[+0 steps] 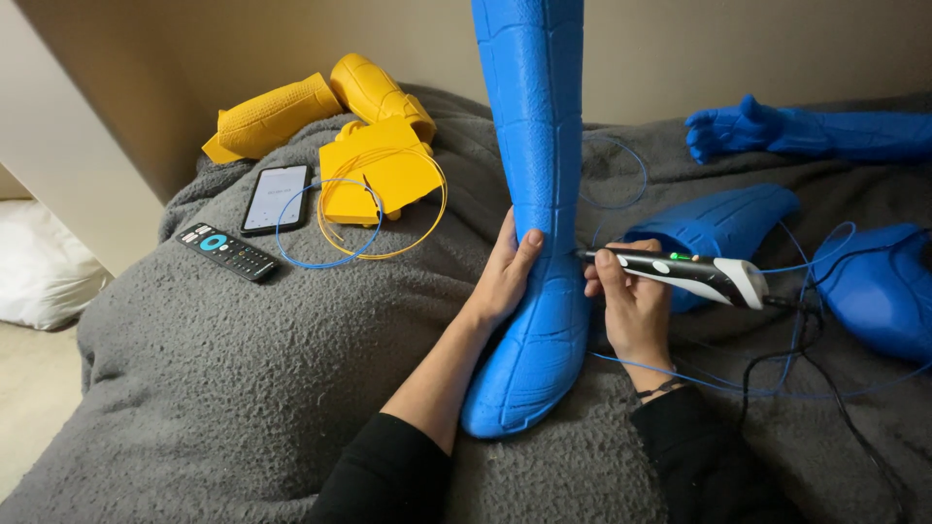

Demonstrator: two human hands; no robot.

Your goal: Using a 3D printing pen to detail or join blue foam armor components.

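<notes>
1. Right hand (636, 306): fingers (604, 264) clenched round a white-and-black 3D pen (691, 273), held like a pencil, its tip lying against the side of the blue leg piece, seemingly so the nozzle can work on the surface.
2. Left hand (505, 277): fingers wrapped behind the blue leg piece (537, 194), thumb in front, bracing it from the opposite side.
3. Blue leg piece: long moulded shell with boot end, standing upright on the grey blanket (291, 359) between the two hands, foot towards the wearer.
4. Blue filament (621, 359) and black cable (835, 408): trail from the pen's rear over the blanket.
5. Other blue shells (718, 228): lying to the right, apart.
6. Yellow shells (374, 160), yellow and blue filament coils, phone (277, 198), remote control (227, 251): far left, well apart.
</notes>
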